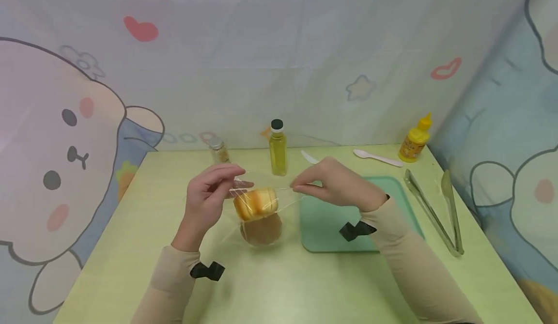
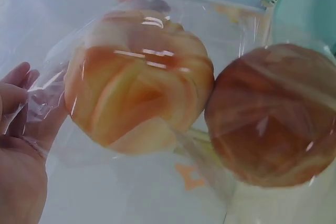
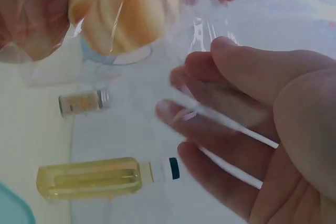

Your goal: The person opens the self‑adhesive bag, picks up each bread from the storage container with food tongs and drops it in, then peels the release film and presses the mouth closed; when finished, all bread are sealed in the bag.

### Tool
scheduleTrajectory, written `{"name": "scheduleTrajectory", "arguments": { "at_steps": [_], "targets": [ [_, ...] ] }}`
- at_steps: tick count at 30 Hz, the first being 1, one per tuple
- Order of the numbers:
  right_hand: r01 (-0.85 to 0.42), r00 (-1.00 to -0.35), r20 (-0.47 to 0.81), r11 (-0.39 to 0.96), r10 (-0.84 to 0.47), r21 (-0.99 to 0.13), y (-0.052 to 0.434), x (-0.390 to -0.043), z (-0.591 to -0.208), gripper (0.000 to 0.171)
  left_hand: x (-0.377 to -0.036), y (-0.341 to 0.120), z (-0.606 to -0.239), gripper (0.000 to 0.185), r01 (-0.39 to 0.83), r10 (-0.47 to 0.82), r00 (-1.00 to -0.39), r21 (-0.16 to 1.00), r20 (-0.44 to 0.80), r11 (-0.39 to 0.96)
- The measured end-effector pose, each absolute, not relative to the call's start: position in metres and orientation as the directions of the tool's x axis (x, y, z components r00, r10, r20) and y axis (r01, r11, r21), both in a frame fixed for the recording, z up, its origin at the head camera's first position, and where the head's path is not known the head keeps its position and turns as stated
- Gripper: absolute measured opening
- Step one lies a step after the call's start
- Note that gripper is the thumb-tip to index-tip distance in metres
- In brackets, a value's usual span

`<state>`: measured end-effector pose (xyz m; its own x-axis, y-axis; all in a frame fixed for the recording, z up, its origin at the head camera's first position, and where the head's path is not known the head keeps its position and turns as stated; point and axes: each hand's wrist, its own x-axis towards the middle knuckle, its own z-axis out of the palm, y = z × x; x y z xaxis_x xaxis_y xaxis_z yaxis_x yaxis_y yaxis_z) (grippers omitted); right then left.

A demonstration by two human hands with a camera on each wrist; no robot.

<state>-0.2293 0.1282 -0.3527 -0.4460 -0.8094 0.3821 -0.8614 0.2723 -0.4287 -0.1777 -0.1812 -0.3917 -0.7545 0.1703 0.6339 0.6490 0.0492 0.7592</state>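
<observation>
A clear plastic bag [image 1: 285, 200] is held up over the table with two buns in it. The upper one is a golden, ridged bun [image 2: 139, 87]; below it lies a smooth brown round bun [image 2: 273, 116]. On the bag's left edge, my left hand [image 1: 208, 195] grips the film, which partly covers its fingers in the left wrist view. My right hand [image 1: 333, 183] pinches the opposite edge between thumb and index finger, its other fingers spread in the right wrist view [image 3: 252, 124]. Film is stretched between both hands.
Behind the bag stand a small shaker jar [image 1: 219, 149] and a bottle of yellow oil [image 1: 278, 152]. To the right are a green tray [image 1: 322, 237], a white plastic knife [image 1: 308, 157], a pale utensil [image 1: 377, 158], a yellow squeeze bottle [image 1: 414, 142] and metal tongs [image 1: 429, 212].
</observation>
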Motion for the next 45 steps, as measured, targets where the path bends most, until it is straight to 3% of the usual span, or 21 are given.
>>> {"name": "scheduleTrajectory", "arguments": {
  "at_steps": [7,17,28,35,45],
  "targets": [
    [-0.830,-0.500,0.526,0.207,-0.688,-0.518,0.134,-0.236,-0.364,0.015,-0.177,-0.187,-0.389,0.026,0.578,0.186,-0.795,0.814,0.577,-0.056],
    [-0.692,-0.633,0.589,0.025,-0.502,-0.722,0.126,-0.234,-0.378,0.017,-0.178,-0.188,-0.389,0.031,0.537,0.161,-0.830,0.843,0.533,-0.025],
    [-0.409,-0.802,0.434,-0.153,-0.411,-0.900,0.120,-0.227,-0.379,0.025,-0.177,-0.192,-0.389,0.034,0.497,0.185,-0.840,0.860,0.510,-0.114],
    [-0.313,-0.865,0.318,-0.078,-0.389,-0.947,0.117,-0.233,-0.386,0.020,-0.183,-0.197,-0.398,0.034,0.463,0.129,-0.879,0.886,0.458,0.010],
    [-0.142,-0.931,0.115,0.054,-0.348,-0.988,0.102,-0.268,-0.430,0.023,-0.220,-0.209,-0.437,0.038,0.169,0.155,-0.974,0.986,0.165,0.012]
  ]
}}
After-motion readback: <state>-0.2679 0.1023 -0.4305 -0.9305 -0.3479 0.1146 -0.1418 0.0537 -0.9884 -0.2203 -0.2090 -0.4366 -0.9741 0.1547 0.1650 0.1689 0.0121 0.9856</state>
